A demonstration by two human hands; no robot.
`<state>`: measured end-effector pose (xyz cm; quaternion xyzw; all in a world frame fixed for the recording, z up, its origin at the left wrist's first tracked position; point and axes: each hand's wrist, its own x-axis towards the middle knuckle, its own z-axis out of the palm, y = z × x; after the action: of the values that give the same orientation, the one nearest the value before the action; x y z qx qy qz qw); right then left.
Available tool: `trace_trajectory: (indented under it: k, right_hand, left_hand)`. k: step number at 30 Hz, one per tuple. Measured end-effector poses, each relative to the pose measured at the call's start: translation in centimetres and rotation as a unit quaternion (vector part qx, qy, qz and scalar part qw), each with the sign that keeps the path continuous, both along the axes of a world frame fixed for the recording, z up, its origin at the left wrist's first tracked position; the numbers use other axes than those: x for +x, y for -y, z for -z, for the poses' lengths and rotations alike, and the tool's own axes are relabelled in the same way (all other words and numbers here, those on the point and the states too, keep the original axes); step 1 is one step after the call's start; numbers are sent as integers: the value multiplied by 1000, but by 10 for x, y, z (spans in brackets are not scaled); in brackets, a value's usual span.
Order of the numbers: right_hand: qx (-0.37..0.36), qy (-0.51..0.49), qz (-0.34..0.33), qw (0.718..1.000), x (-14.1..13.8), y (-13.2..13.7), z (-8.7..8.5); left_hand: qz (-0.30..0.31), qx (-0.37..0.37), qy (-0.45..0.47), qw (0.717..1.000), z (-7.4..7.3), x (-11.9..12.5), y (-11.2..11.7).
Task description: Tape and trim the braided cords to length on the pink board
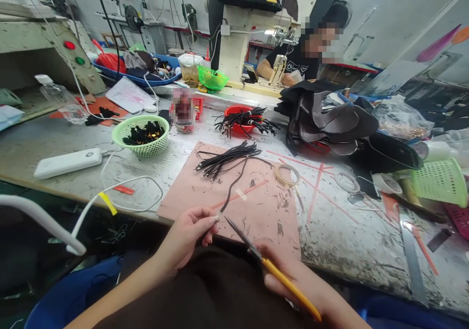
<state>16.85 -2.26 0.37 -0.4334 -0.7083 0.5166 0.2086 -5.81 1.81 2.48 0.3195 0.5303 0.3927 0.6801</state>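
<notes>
In the head view, the left hand is low down, near the front edge of the table. Its thumb and fingers are pinched tight on the end of one thin black cord. The cord runs up and away from the fingers, across a pink mat, to a bunch of black cords lying at the far end of the mat. The right hand is closed around the yellow handle of the scissors. The blade tips point up and left and sit just beside the pinched end of the cord. I cannot tell if they touch it. A ring of tape lies at the right edge of the mat. A green basket stands to the left, and a red bowl with more cords stands behind the mat. Far back, another person sits at a sewing machine.
</notes>
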Motion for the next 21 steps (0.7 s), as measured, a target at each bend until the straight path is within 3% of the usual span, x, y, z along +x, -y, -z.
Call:
trace_trajectory:
  k: [3, 21]
  right_hand:
    - [-30, -12, -37, 999, -9, -4, -4]
    - [-52, -8, -51, 997, -16, -4, 4]
  left_hand:
    - [12, -1, -9, 1000, -1, -3, 1]
    - [38, -3, -41, 998, 5, -10, 2]
